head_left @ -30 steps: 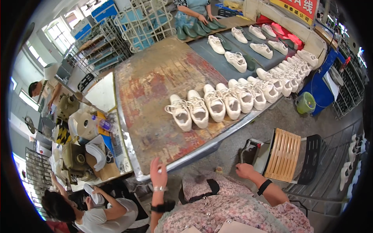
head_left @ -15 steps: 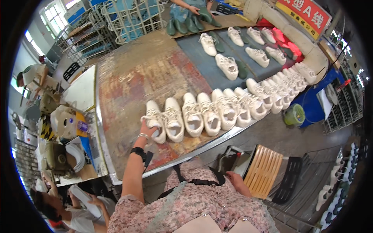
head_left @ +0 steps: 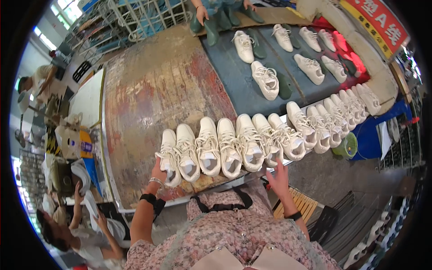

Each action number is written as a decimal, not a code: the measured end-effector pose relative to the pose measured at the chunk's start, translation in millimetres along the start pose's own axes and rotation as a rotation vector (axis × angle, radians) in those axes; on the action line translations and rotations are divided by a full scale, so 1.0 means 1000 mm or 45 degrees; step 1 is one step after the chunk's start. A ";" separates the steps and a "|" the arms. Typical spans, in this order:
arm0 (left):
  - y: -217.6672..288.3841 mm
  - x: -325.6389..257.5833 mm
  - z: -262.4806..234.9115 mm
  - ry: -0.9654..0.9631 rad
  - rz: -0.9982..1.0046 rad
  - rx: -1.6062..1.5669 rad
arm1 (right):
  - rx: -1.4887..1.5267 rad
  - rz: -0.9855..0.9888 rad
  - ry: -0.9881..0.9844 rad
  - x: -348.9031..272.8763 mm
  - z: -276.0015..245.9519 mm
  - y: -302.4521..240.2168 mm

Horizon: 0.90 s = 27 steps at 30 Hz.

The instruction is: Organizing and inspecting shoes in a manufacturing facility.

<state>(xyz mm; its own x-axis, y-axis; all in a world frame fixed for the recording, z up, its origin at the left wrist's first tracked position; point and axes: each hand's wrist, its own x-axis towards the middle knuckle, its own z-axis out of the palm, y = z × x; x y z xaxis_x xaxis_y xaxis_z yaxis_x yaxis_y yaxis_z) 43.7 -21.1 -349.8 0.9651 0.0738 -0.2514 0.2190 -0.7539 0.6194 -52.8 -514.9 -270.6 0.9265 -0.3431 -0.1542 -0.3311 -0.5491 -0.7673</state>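
A row of several white lace-up sneakers [head_left: 252, 141] lies along the near edge of a worn, rust-stained work table [head_left: 148, 94]. My left hand [head_left: 158, 173] grips the heel of the leftmost white sneaker [head_left: 168, 155]; a bracelet and a black band sit on that wrist. My right hand [head_left: 279, 177] hovers with fingers spread just below the sneakers in the middle of the row, holding nothing.
More white sneakers [head_left: 265, 78] and dark green insoles lie on a blue-grey belt [head_left: 229, 81] behind. A person's hands [head_left: 202, 13] rest at the far end. Another person [head_left: 76, 225] sits lower left. A wooden slatted crate [head_left: 301, 204] and a green bucket [head_left: 346, 146] stand right.
My left hand has risen from below the table edge and taken hold of the leftmost sneaker. My right hand has lifted from my lap toward the row. The view has moved closer.
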 end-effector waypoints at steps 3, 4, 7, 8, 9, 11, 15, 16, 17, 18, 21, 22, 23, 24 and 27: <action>0.013 -0.015 0.014 0.019 -0.099 0.118 | -0.182 -0.158 -0.256 0.054 -0.010 -0.010; 0.008 -0.019 0.018 0.047 -0.130 0.126 | -0.170 -0.182 -0.288 0.067 -0.007 -0.006; -0.005 -0.034 0.022 0.085 -0.084 0.012 | -0.333 -0.170 -0.531 0.088 0.005 0.002; -0.013 -0.037 0.022 -0.019 -0.172 0.115 | -0.324 -0.236 -0.598 0.092 0.007 0.000; -0.015 -0.040 0.017 -0.129 -0.271 0.210 | -0.360 -0.200 -0.604 0.094 0.007 -0.001; 0.044 -0.037 0.009 0.042 -0.556 0.085 | -0.421 -0.226 -0.600 0.096 0.010 0.006; 0.026 -0.047 0.039 0.176 -0.464 -0.037 | -0.485 -0.423 -0.700 0.108 -0.003 0.020; 0.024 -0.052 0.050 0.267 -0.488 -0.045 | -0.609 -0.512 -0.758 0.114 -0.007 0.018; 0.046 -0.046 0.051 0.293 -0.450 -0.026 | -0.714 -0.467 -0.761 0.114 -0.011 0.024; 0.054 -0.045 0.050 0.274 -0.461 -0.038 | -0.817 -0.429 -0.766 0.119 -0.011 0.021; 0.054 -0.052 0.060 0.436 -0.502 -0.078 | -1.394 -0.683 -1.011 0.144 -0.013 -0.022; 0.062 -0.049 0.055 0.369 -0.595 -0.099 | -1.248 -0.707 -0.845 0.142 -0.005 -0.034; 0.059 -0.050 0.056 0.475 -0.576 -0.125 | -1.121 -0.718 -0.680 0.137 0.001 -0.060; 0.054 -0.052 0.060 0.555 -0.548 -0.159 | -0.733 -0.785 -0.516 0.129 0.012 -0.087; 0.047 -0.054 0.054 0.720 -0.505 -0.223 | -0.192 -0.960 -0.573 0.109 0.061 -0.147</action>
<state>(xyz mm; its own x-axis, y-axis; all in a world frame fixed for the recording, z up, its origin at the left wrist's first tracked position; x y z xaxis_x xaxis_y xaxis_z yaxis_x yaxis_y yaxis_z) -6.1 -95.7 -347.6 0.7243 0.6839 -0.0877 0.5432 -0.4876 0.6835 107.7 -424.8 -212.2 0.8794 0.4645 0.1047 0.4047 -0.6132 -0.6784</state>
